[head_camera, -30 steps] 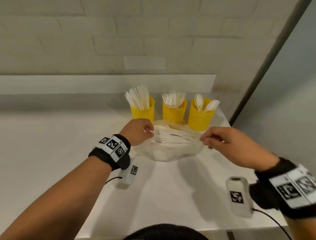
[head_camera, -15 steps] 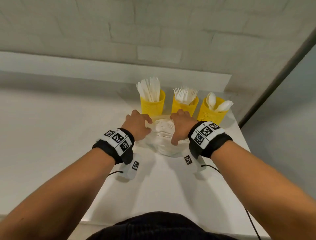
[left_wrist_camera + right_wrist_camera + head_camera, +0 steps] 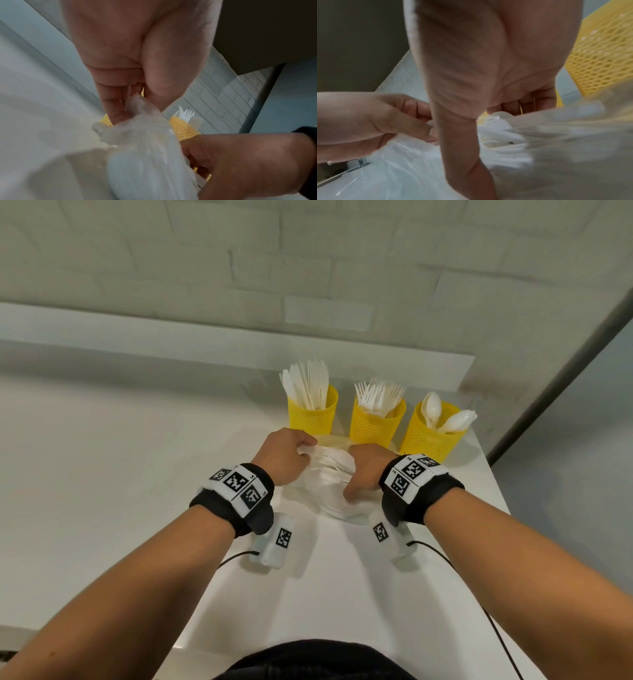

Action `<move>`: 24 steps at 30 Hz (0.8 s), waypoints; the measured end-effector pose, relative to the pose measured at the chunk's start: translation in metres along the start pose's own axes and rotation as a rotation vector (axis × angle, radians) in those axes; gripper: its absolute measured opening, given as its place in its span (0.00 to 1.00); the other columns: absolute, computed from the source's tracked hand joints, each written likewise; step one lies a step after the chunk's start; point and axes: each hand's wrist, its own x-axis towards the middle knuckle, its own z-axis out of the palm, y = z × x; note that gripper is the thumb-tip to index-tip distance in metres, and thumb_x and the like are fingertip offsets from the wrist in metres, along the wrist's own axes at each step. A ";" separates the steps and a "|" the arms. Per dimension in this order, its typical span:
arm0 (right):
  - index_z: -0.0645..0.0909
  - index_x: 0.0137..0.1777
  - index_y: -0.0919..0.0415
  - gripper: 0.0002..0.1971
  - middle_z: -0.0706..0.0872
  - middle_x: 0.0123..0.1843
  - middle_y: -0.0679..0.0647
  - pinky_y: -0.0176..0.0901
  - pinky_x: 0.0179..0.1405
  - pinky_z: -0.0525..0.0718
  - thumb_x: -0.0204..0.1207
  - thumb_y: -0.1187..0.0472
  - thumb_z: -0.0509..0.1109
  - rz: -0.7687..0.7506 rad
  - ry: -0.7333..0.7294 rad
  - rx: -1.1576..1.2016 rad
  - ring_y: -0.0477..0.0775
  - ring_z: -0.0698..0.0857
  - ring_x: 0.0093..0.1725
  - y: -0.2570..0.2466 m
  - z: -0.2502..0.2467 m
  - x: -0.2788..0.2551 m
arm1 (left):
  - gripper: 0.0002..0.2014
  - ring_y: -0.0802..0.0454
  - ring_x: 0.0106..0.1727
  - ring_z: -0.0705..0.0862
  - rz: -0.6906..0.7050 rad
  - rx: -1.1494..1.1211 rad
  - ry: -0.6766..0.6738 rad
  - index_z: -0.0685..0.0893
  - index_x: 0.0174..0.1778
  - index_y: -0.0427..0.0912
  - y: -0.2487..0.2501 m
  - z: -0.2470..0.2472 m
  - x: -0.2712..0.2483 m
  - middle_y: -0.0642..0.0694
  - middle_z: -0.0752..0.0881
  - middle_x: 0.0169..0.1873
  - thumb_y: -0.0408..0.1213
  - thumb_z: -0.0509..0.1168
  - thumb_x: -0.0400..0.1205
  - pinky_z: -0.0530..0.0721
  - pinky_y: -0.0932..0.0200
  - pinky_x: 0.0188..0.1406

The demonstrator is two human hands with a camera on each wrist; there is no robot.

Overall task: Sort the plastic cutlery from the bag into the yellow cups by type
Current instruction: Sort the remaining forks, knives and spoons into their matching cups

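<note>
1. White tabletop (image 3: pixel 342 594) beneath both my arms.
2. Clear bag (image 3: pixel 329 491) of white cutlery lies on it, just before three yellow cups (image 3: pixel 375 424).
3. My left hand (image 3: pixel 286 455) pinches the bag's edge.
4. My right hand (image 3: pixel 366 470) curls into the bag, gripping its plastic.

Both forearms are stretched forward, wrists banded in black straps. The left hand (image 3: pixel 286 455) is curled, fingertips pinched together; the right hand (image 3: pixel 368 470) is bent downward — thumb pointed back, fingers tucked under.
</note>
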 end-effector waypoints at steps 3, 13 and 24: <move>0.76 0.63 0.61 0.30 0.82 0.60 0.57 0.49 0.54 0.84 0.61 0.56 0.81 -0.023 -0.029 0.077 0.59 0.82 0.57 0.002 0.000 0.004 | 0.18 0.47 0.65 0.82 -0.002 0.005 0.004 0.85 0.65 0.43 -0.002 -0.003 0.000 0.45 0.85 0.64 0.28 0.65 0.80 0.71 0.70 0.54; 0.78 0.63 0.65 0.35 0.83 0.54 0.55 0.46 0.52 0.82 0.59 0.50 0.85 0.046 -0.126 0.068 0.58 0.83 0.54 0.007 -0.006 0.010 | 0.18 0.45 0.62 0.83 -0.007 0.005 -0.038 0.85 0.65 0.45 -0.012 0.000 0.002 0.44 0.83 0.65 0.27 0.64 0.81 0.76 0.65 0.52; 0.80 0.62 0.61 0.34 0.85 0.58 0.55 0.46 0.55 0.83 0.56 0.50 0.85 0.041 -0.083 0.099 0.58 0.84 0.57 0.003 -0.003 0.019 | 0.18 0.48 0.64 0.82 0.001 -0.016 -0.014 0.85 0.64 0.45 -0.012 -0.002 0.007 0.46 0.84 0.64 0.27 0.63 0.81 0.72 0.69 0.55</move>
